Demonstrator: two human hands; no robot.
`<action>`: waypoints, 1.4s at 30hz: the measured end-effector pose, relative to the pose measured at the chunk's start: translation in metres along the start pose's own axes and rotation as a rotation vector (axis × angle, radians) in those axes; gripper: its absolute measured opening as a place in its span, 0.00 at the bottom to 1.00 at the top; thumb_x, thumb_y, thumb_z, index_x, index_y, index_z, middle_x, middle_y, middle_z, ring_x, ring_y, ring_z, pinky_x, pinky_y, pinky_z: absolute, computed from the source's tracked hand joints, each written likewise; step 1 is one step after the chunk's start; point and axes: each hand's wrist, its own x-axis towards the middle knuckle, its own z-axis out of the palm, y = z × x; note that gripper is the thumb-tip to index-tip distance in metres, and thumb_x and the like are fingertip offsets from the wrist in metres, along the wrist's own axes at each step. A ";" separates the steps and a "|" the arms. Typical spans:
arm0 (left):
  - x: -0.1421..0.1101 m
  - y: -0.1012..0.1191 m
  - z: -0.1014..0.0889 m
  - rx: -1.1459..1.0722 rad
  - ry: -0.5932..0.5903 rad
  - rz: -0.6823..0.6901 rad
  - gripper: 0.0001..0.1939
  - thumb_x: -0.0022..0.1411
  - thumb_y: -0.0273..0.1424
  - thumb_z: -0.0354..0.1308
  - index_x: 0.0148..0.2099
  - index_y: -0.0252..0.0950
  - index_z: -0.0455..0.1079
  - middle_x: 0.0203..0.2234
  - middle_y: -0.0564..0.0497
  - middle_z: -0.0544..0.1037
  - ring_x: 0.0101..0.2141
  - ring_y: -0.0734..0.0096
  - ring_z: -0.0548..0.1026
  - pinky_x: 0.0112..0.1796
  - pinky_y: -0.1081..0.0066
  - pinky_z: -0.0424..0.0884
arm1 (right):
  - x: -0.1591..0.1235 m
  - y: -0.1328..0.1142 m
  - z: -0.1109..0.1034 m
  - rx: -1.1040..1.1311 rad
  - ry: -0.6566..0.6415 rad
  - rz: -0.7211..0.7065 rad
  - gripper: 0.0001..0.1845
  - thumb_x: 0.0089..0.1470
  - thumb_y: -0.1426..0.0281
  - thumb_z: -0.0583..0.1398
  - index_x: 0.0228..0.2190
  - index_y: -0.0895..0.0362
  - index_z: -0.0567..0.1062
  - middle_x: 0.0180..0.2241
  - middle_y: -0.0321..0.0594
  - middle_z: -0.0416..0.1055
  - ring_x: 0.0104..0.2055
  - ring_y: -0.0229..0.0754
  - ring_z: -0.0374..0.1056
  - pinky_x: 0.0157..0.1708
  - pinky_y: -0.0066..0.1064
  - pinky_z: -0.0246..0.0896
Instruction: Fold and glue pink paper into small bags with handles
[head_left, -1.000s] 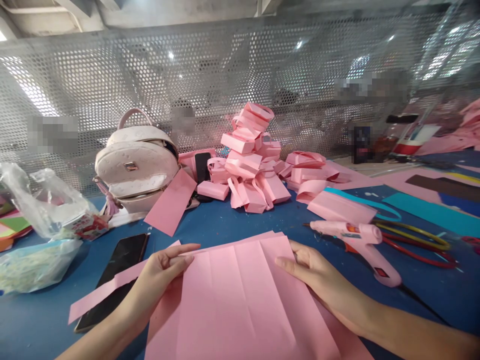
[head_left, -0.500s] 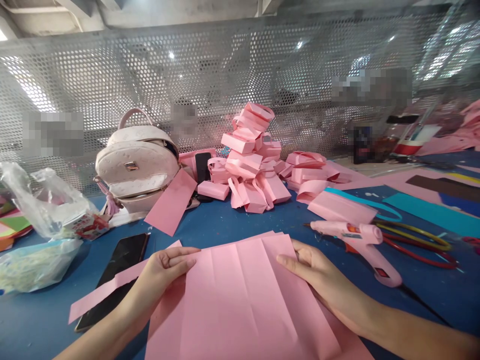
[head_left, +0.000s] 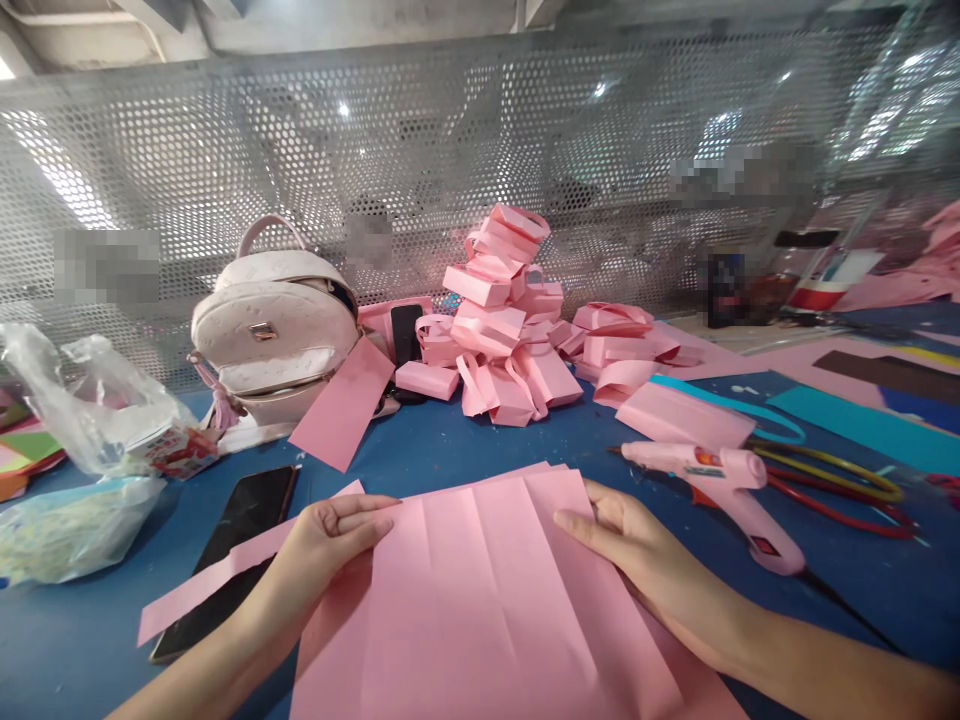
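A creased pink paper sheet (head_left: 480, 590) lies in front of me, with vertical fold lines and more pink paper under it. My left hand (head_left: 341, 530) pinches its upper left edge between thumb and fingers. On the opposite edge, my right hand (head_left: 619, 530) grips the same sheet, thumb on top and fingers partly hidden behind. Beside my left wrist, pink paper strips (head_left: 187, 600) lie across a black phone (head_left: 240, 540). A pink glue gun (head_left: 705, 475) rests to the right of my right hand, its nozzle pointing left.
Small pink paper baskets (head_left: 491, 330) are piled at the back. A pale backpack (head_left: 274, 330) stands left of them, and a plastic bag (head_left: 82, 530) lies at far left. Red and yellow loops (head_left: 832, 485) and blue paper (head_left: 870, 425) lie on the right. Behind runs a perforated metal screen (head_left: 450, 130).
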 end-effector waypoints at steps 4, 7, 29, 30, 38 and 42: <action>0.002 0.000 0.000 -0.005 0.005 0.001 0.20 0.48 0.37 0.76 0.43 0.35 0.81 0.25 0.51 0.82 0.27 0.74 0.78 0.30 0.79 0.71 | -0.001 -0.003 0.001 -0.005 -0.030 0.004 0.31 0.43 0.53 0.71 0.47 0.54 0.78 0.45 0.47 0.79 0.50 0.60 0.73 0.48 0.47 0.70; 0.002 0.000 0.001 0.007 0.016 0.004 0.20 0.47 0.38 0.76 0.41 0.34 0.81 0.22 0.53 0.80 0.26 0.76 0.76 0.30 0.81 0.70 | -0.002 -0.005 0.002 -0.005 -0.039 0.004 0.30 0.42 0.53 0.71 0.46 0.54 0.79 0.45 0.48 0.79 0.50 0.61 0.73 0.48 0.46 0.69; 0.003 -0.004 -0.001 0.072 0.057 0.073 0.20 0.46 0.41 0.76 0.41 0.37 0.82 0.18 0.56 0.76 0.20 0.82 0.66 0.24 0.81 0.62 | -0.007 -0.015 0.007 -0.027 -0.063 -0.048 0.31 0.45 0.52 0.70 0.47 0.56 0.79 0.43 0.49 0.80 0.52 0.62 0.71 0.51 0.50 0.67; 0.003 -0.003 -0.001 0.074 0.056 0.073 0.21 0.46 0.41 0.76 0.41 0.38 0.82 0.19 0.55 0.77 0.20 0.81 0.68 0.25 0.80 0.64 | -0.007 -0.015 0.007 -0.025 -0.064 -0.048 0.31 0.44 0.52 0.70 0.47 0.56 0.79 0.43 0.49 0.80 0.51 0.62 0.72 0.51 0.50 0.66; -0.001 -0.001 0.002 0.088 0.076 0.065 0.22 0.44 0.41 0.76 0.41 0.36 0.82 0.26 0.49 0.83 0.27 0.71 0.77 0.32 0.76 0.70 | -0.004 -0.007 0.003 0.004 -0.016 0.005 0.31 0.45 0.54 0.70 0.50 0.54 0.77 0.47 0.48 0.79 0.54 0.62 0.71 0.51 0.50 0.68; -0.001 -0.002 0.002 0.086 0.077 0.078 0.22 0.44 0.40 0.76 0.42 0.36 0.82 0.28 0.48 0.84 0.29 0.67 0.78 0.33 0.72 0.71 | -0.005 -0.008 0.004 0.005 -0.048 0.026 0.30 0.47 0.53 0.69 0.49 0.53 0.77 0.48 0.47 0.78 0.53 0.62 0.71 0.51 0.51 0.68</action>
